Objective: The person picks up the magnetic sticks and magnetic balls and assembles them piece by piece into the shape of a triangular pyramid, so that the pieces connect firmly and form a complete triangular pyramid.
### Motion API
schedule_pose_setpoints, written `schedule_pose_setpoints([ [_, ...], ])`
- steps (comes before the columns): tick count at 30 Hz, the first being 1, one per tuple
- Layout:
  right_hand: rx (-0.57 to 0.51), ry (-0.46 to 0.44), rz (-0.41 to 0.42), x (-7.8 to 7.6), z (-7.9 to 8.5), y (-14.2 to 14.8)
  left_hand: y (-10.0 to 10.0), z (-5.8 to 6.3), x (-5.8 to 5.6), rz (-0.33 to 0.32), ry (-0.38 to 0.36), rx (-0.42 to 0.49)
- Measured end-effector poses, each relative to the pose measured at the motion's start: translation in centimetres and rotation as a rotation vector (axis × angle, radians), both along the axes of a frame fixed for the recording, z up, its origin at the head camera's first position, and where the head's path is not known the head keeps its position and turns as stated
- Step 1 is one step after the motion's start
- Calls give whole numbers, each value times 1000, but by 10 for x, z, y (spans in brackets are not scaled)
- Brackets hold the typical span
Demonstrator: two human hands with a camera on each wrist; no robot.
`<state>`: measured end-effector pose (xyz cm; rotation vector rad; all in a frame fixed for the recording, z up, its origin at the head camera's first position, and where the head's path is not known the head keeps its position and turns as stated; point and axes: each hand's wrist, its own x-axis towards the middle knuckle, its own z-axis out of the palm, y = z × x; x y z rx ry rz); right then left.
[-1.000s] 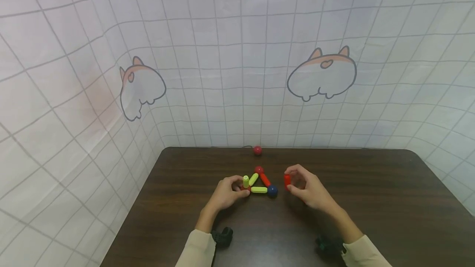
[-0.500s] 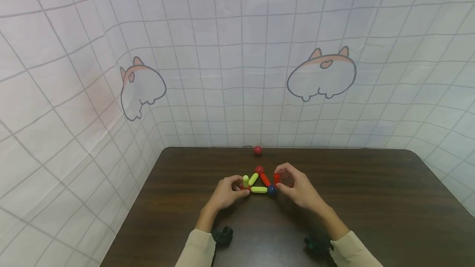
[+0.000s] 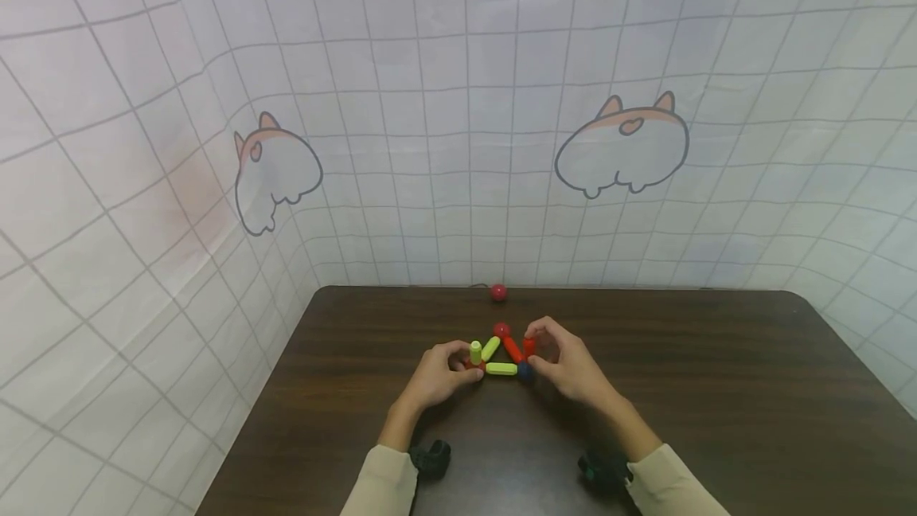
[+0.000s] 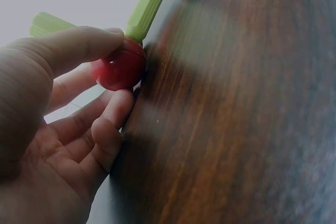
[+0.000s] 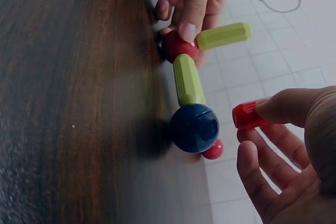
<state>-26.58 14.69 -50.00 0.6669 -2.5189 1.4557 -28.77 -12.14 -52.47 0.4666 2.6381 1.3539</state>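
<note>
A flat triangle of building rods and balls lies on the table. My left hand [image 3: 438, 375] pinches its left corner, a red ball [image 4: 125, 69], between thumb and fingers. From that ball a yellow-green rod [image 3: 476, 352] stands upright. Another yellow-green rod [image 5: 188, 80] runs along the front to a blue ball [image 5: 194, 128]. The far corner is a red ball [image 3: 501, 330], joined by a yellow-green rod [image 3: 490, 349] and a red rod [image 3: 513, 349]. My right hand [image 3: 573, 365] pinches a second, upright red rod [image 5: 247, 116] just above the blue ball, with a small gap between them.
A loose red ball [image 3: 498, 292] sits at the back edge of the dark wooden table [image 3: 716, 388]. Behind it hangs a white gridded cloth [image 3: 444, 142]. Dark devices sit at my left wrist [image 3: 430, 459] and right wrist [image 3: 602, 472].
My right hand has moved left with the red rod, from beside the triangle to over the blue ball. My left hand keeps its hold on the corner ball.
</note>
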Motion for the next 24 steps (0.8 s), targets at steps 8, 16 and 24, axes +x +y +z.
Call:
schedule_pose_setpoints([
  [8,24,-1,-18,-1,-5,-3,1,0,0,9,-5,9],
  [16,11,-5,-20,-2,-8,-4,1,0,-1,6,1,15],
  [24,15,-7,2,-1,-7,-4,0,-1,0,4,2,18],
])
